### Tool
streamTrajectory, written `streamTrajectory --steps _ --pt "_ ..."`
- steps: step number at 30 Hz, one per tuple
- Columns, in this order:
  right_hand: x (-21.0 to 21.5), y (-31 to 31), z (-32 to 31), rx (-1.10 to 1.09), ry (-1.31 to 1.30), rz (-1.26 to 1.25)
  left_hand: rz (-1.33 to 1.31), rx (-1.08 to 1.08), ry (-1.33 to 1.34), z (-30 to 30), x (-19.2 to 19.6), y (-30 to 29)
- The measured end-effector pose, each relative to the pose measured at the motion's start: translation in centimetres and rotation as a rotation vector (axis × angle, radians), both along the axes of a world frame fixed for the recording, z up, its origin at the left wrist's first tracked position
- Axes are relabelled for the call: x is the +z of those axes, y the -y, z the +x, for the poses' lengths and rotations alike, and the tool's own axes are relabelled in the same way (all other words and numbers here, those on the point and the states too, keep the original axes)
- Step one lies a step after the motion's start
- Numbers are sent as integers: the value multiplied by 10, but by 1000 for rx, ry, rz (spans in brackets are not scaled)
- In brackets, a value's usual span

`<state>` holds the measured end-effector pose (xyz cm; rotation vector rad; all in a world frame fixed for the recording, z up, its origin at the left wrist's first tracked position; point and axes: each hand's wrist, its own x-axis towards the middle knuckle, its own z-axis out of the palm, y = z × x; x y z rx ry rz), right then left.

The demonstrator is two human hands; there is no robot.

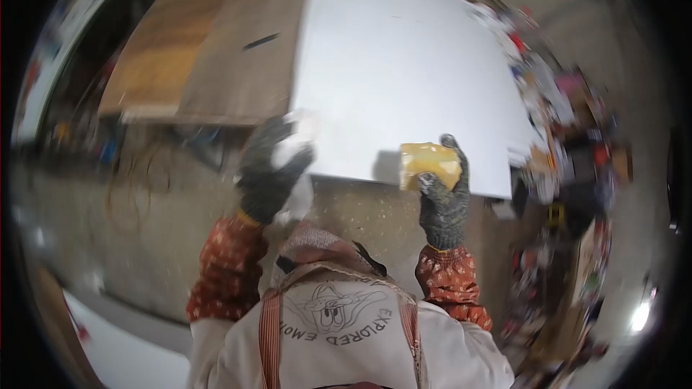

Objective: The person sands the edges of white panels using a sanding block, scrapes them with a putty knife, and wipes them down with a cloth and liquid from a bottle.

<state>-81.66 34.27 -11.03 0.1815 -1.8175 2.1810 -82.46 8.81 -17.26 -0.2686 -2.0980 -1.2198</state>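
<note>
We observe both of our hands in dark knit gloves raised at the near edge of a large white board (404, 65), which lies flat with a brown wooden panel (216, 43) alongside its left edge. Our right hand (443, 202) has its fingers curled shut around a yellow block (429, 162), thumb side toward us, and the block rests against the board's near edge, toward its right corner, casting a shadow on the white surface just to its left. Our left hand (270, 169) sits at the near left corner of the board; its fingers are bent around a pale object (297, 140), blurred, so we cannot tell what it is or how firmly it is gripped. A thin dark strip (261, 41) lies on the wooden panel, well apart from both hands. Both forearms wear orange patterned sleeves. Beyond the board's right edge stands a cluttered heap of coloured items (562, 101), too blurred to identify. Bare floor (144, 230) lies below the board's near edge.
</note>
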Motion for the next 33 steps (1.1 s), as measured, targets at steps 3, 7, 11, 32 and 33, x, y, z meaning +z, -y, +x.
streamTrajectory --steps 3,7,11,32,33 --pt "-13 -14 -8 -115 124 99 180 56 140 -21 -44 26" --pt "-24 -46 9 -245 -8 -368 424 -212 261 -49 -76 75" --pt "-63 -94 20 -376 -31 -344 525 -313 434 -44 -70 87" --pt "-114 -590 -306 -652 81 -21 467 670 523 51 -106 -28" --pt "-141 -617 -328 -684 177 150 459 681 534 44 -106 -40"
